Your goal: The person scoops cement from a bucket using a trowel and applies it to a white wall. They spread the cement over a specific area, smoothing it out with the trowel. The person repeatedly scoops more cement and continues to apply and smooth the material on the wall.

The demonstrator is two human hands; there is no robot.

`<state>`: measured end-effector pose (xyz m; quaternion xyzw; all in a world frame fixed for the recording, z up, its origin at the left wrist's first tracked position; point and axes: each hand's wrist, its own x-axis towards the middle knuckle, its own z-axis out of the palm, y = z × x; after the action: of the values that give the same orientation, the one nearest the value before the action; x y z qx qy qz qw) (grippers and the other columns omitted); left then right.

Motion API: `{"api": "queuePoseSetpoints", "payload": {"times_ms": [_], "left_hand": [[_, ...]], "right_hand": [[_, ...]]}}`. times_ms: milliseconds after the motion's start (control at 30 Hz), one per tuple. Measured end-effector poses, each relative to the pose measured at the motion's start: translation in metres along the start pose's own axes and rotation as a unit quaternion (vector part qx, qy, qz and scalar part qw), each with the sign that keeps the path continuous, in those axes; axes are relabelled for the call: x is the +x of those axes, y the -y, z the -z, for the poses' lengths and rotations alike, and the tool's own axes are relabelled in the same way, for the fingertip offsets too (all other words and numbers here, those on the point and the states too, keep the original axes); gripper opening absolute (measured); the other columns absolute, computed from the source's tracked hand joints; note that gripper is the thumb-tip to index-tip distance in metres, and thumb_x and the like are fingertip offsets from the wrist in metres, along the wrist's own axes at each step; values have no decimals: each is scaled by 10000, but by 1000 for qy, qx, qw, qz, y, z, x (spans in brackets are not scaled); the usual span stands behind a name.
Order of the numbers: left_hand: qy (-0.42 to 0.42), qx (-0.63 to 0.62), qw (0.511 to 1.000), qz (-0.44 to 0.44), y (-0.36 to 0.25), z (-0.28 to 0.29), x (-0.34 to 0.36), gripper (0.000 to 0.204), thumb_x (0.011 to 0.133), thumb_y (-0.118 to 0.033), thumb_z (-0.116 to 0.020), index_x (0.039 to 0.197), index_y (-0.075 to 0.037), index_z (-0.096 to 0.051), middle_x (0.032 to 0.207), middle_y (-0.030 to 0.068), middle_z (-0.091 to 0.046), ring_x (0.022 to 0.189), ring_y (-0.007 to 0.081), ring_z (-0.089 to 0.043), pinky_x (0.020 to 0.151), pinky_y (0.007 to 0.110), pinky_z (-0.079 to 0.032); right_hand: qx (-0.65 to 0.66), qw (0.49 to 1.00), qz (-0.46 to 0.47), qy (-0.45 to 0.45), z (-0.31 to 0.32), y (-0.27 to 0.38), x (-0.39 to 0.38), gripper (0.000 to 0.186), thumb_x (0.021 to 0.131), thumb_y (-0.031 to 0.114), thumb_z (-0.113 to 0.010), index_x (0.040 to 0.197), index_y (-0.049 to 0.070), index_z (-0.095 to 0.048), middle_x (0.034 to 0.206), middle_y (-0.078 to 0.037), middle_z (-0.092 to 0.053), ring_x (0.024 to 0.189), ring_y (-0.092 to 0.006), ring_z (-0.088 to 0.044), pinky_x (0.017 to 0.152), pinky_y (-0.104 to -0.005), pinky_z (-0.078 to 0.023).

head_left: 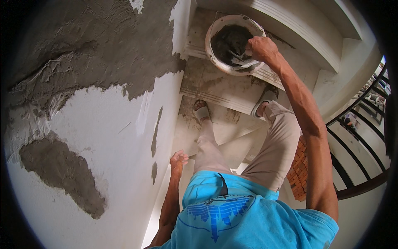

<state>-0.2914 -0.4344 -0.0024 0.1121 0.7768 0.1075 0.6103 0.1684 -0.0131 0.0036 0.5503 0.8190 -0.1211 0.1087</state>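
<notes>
"What is being held, and where?"

"A tool (238,59) is apparently being gripped by the right hand (262,49), its fingers being curled tight; the smeared end is being partly covered by dark, lumpy mortar (229,36) inside a round, whitish, crusted bucket (209,46)."

"And the left hand (178,160)?"

"It is being held low beside the wall (112,120), fingers loosely bent and partly open, nothing being seen in them."

"How is that wall being covered?"

"Its smooth white face is being overlaid by rough, ridged grey plaster (107,45), with a ragged patch (64,174) lower down."

"And the room?"

"The bucket is being supported by stained, pale stairs (215,83); rightward, reddish bricks (298,176) are being bordered by a dark, curved railing (360,190)."
</notes>
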Motion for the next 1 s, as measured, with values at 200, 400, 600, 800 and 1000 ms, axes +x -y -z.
{"api": "queuePoseSetpoints", "payload": {"times_ms": [200,400,600,800,1000], "left_hand": [[-4,-3,1000,10,4,-2,2,375,1055,-148,-537,1388,21,-568,1138,166,-712,967,233,-712,808,360,-596],[5,-3,1000,3,4,-1,4,382,1060,-166,-541,1394,17,-564,1151,170,-710,977,244,-710,817,371,-598],[-7,4,1000,8,-3,-4,-4,404,1011,-110,-518,1386,34,-562,1174,213,-710,1001,283,-715,853,395,-601],[-4,14,1000,2,-1,-3,-1,401,1011,-103,-513,1383,37,-562,1175,213,-709,1005,284,-713,852,391,-599],[-2,3,1000,-4,-1,-4,-1,395,1016,-103,-515,1384,34,-560,1176,211,-709,1002,286,-714,850,392,-598]], "right_hand": [[10,996,-22,89,-2,-5,8,217,755,67,-698,944,106,-798,937,-164,-759,917,-349,-746,799,-440,-612],[18,1000,-14,22,-10,-5,5,233,744,73,-704,959,66,-793,907,-190,-756,893,-362,-749,788,-455,-614],[119,990,-42,59,-14,-7,-5,277,821,144,-706,1079,147,-806,980,-168,-762,963,-358,-734,856,-450,-597],[54,997,-5,47,-4,-7,-8,196,820,119,-702,986,108,-807,944,-172,-766,901,-342,-753,802,-434,-613],[-27,999,-21,-38,6,-2,-4,100,802,73,-685,824,42,-777,859,-167,-760,805,-339,-767,688,-437,-630]]}}
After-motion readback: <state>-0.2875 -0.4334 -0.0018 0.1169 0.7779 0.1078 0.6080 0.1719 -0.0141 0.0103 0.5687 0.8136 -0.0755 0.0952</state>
